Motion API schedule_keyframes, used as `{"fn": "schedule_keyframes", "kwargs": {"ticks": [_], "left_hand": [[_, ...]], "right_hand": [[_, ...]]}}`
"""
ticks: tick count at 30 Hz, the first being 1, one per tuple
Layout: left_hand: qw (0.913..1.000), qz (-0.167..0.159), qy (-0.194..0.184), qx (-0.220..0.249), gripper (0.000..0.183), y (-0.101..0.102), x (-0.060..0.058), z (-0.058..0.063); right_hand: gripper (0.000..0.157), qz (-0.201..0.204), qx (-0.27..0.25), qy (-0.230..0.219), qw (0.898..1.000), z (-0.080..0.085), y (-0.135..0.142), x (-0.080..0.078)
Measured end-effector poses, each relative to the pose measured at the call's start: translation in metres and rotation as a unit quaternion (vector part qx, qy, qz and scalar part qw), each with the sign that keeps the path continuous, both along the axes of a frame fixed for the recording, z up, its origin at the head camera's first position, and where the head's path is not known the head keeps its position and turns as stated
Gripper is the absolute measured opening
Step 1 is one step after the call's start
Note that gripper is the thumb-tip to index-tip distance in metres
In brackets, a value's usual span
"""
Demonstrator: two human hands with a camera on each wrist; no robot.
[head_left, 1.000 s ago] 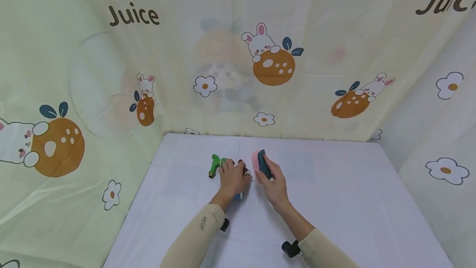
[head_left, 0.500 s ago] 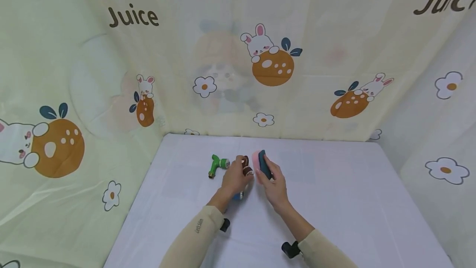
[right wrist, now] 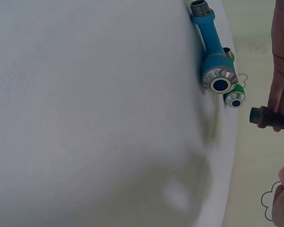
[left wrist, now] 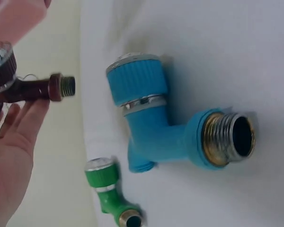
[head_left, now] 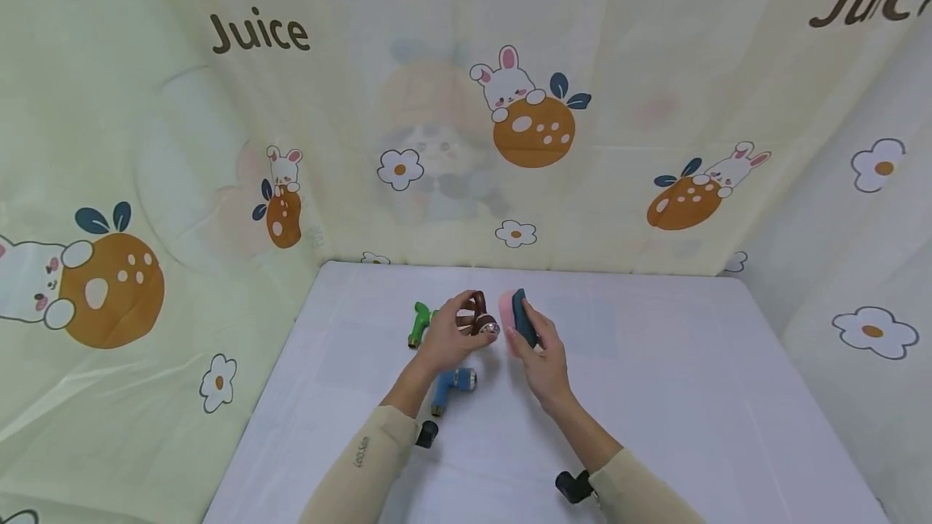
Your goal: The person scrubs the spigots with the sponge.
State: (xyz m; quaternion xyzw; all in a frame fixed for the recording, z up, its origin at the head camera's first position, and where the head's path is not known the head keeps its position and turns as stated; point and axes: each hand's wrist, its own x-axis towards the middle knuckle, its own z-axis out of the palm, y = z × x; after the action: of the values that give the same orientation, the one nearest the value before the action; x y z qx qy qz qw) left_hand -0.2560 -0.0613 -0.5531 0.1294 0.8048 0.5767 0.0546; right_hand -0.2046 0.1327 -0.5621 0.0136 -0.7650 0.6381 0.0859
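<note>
My left hand point(head_left: 441, 341) holds a dark brown tap point(head_left: 484, 323) up off the table, its silvery knob end facing right. In the left wrist view the fingers lie along the tap's body, and its threaded end point(left wrist: 67, 86) sticks out free. My right hand point(head_left: 548, 369) grips a two-layer sponge point(head_left: 524, 320), pink on the left and dark teal on the right, close beside the brown tap. Below the left hand a blue tap point(head_left: 446, 385) lies on the table. A green tap point(head_left: 419, 325) lies farther back, partly hidden behind the left hand.
A white-covered table point(head_left: 655, 395) carries the taps. Behind and beside it hangs a cream curtain point(head_left: 612, 209) printed with rabbits, oranges and flowers. Each forearm wears a black wrist mount point(head_left: 574, 487).
My left hand has lifted the brown tap from the table and turned it, uncovering the blue tap. The right hand with the sponge has shifted slightly right.
</note>
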Motion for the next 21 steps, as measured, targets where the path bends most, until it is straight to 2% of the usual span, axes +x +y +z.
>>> {"fn": "schedule_keyframes", "kwargs": {"ticks": [1, 3, 7, 10, 15, 21], "left_hand": [[1.0000, -0.002, 0.002, 0.008, 0.086, -0.001, 0.001, 0.002], [0.9998, -0.004, 0.016, 0.009, 0.084, -0.005, 0.001, 0.005], [0.9986, 0.009, 0.043, -0.031, 0.084, -0.012, 0.004, 0.011], [0.9981, 0.012, 0.043, -0.042, 0.084, -0.017, 0.005, 0.014], [0.9996, -0.010, 0.011, 0.022, 0.078, -0.024, 0.006, 0.017], [0.9954, -0.027, -0.023, 0.089, 0.072, -0.028, 0.006, 0.022]], "right_hand": [[0.059, 0.000, -0.002, 0.006, 1.000, -0.005, 0.001, -0.002], [0.059, 0.004, 0.000, 0.013, 1.000, -0.004, 0.001, -0.001], [0.059, 0.012, 0.006, 0.030, 0.999, 0.000, 0.000, 0.000], [0.059, 0.018, 0.013, 0.039, 0.999, 0.002, -0.001, 0.001], [0.060, 0.033, 0.013, 0.044, 0.998, 0.007, -0.004, 0.003], [0.059, 0.056, 0.019, 0.072, 0.996, 0.011, -0.006, 0.005]]}}
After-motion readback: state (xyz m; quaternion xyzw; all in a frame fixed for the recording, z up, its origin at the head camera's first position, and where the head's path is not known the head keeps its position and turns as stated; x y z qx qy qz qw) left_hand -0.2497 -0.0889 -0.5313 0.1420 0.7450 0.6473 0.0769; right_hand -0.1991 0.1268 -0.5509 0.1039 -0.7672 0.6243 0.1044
